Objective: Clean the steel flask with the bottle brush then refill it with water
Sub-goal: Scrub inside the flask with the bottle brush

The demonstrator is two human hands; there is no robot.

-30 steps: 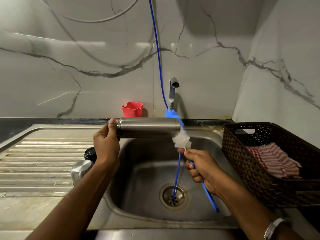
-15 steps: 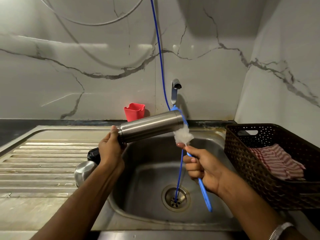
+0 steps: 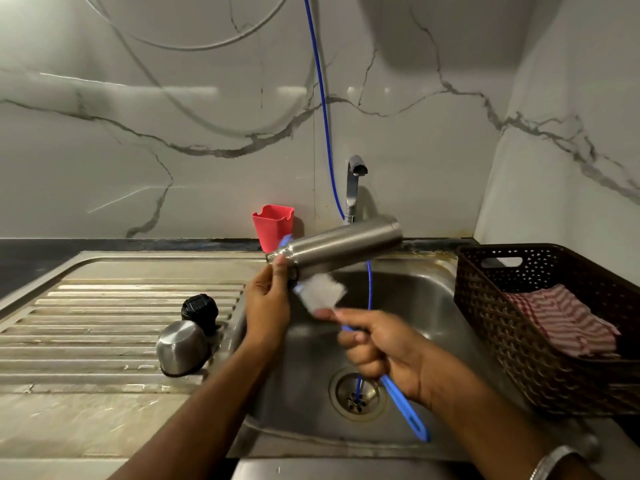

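Observation:
My left hand (image 3: 268,306) grips the left end of the steel flask (image 3: 346,245), which hangs over the sink tilted, right end higher. My right hand (image 3: 381,348) is closed on the blue handle of the bottle brush (image 3: 405,410). The brush's white tuft (image 3: 322,292) is blurred and sits just under the flask near my left fingers. A blue bit of the brush (image 3: 285,240) shows behind the flask's left end. On the drainboard to the left lie the black cap (image 3: 200,308) and the steel cup lid (image 3: 181,348).
The tap (image 3: 353,188) stands behind the flask with no water visible. A blue hose (image 3: 322,109) runs down the wall into the sink drain (image 3: 358,393). A red cup (image 3: 273,226) stands at the back edge. A brown basket (image 3: 485,306) holding striped cloth (image 3: 561,320) stands on the right.
The flask's right end has risen. The brush head has moved left, from the flask's right end to under its left end, and my right hand has followed.

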